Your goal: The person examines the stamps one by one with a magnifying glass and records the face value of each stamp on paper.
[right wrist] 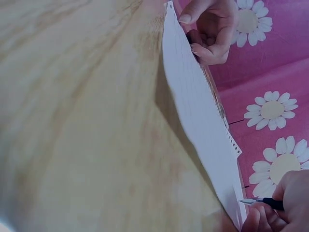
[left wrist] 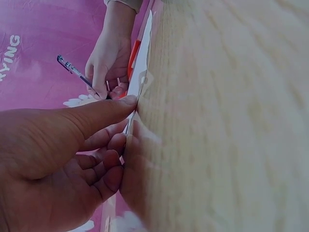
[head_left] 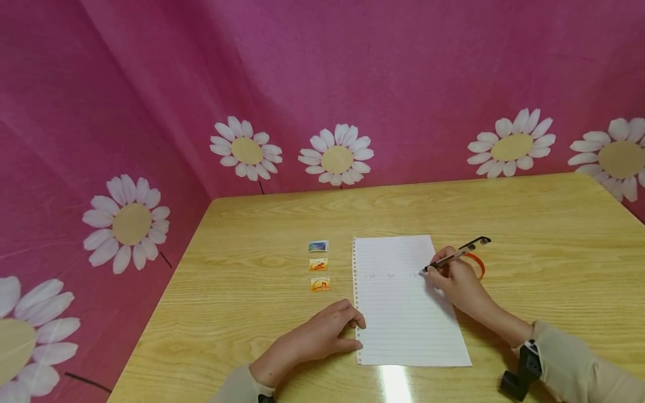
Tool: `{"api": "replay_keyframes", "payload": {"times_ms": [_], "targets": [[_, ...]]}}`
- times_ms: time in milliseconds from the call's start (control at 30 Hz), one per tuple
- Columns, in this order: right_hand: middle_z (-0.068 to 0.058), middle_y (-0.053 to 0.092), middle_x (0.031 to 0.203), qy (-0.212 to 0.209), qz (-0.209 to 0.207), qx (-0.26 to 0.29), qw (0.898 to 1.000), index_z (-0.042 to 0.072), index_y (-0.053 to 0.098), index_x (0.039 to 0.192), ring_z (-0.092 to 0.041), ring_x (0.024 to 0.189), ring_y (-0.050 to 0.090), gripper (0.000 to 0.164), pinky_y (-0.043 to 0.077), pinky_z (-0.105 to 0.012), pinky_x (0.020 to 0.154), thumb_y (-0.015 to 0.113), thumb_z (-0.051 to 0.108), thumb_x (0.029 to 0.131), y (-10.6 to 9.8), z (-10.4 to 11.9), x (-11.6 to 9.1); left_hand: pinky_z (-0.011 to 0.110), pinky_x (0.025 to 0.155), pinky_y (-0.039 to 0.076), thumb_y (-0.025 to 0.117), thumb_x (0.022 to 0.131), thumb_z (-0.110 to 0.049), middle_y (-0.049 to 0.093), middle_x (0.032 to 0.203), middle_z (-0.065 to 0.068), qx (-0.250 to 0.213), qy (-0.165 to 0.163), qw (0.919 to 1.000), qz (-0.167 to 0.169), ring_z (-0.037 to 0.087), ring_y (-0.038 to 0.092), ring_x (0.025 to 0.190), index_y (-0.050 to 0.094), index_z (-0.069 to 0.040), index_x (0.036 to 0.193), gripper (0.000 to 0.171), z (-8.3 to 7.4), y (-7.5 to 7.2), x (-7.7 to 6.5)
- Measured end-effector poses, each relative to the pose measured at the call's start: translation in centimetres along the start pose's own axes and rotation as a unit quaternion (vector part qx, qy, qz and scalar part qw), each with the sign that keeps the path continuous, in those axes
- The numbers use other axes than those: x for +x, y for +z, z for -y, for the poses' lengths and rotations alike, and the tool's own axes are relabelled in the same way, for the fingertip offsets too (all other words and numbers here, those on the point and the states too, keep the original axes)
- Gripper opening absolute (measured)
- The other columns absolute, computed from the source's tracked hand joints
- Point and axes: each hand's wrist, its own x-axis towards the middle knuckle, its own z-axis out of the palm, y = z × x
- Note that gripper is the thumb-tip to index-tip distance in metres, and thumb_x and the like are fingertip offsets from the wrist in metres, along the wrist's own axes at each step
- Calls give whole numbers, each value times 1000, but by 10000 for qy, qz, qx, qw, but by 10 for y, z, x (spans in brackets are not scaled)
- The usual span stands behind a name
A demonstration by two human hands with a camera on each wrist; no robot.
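A lined sheet of paper point(head_left: 403, 330) with punched holes down its left side lies on the table. Faint handwritten figures, among them what looks like "80", run across its upper part. My right hand point(head_left: 461, 282) pinches a pen point(head_left: 453, 256), the tip touching the paper at the right end of that row; the right wrist view shows the pen's pointed tip point(right wrist: 248, 200) at the sheet. My left hand point(head_left: 325, 333) rests at the sheet's left edge, fingers loosely bent and touching the margin. Left of the sheet, three small postage stamps point(head_left: 318, 265) lie in a column.
An orange-red curved band point(head_left: 478, 264) lies behind my right hand, partly hidden by it. The wooden table point(head_left: 242, 302) meets a pink curtain point(head_left: 403, 84) with white daisies at its back and left. Both wrists wear dark devices.
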Motion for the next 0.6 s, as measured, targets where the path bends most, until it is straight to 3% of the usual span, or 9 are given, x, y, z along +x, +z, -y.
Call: {"api": "replay_keyframes", "payload": {"times_ms": [600], "targets": [[-8, 55, 77, 37, -68, -34, 10000, -2, 50, 99, -1, 63, 42, 13, 37, -20, 54, 60, 1, 91, 1, 1, 0, 16, 89, 43, 70, 91, -24, 53, 104, -6, 23, -131, 9999, 24, 1, 47, 94, 62, -14, 111, 24, 0, 0, 1]]}}
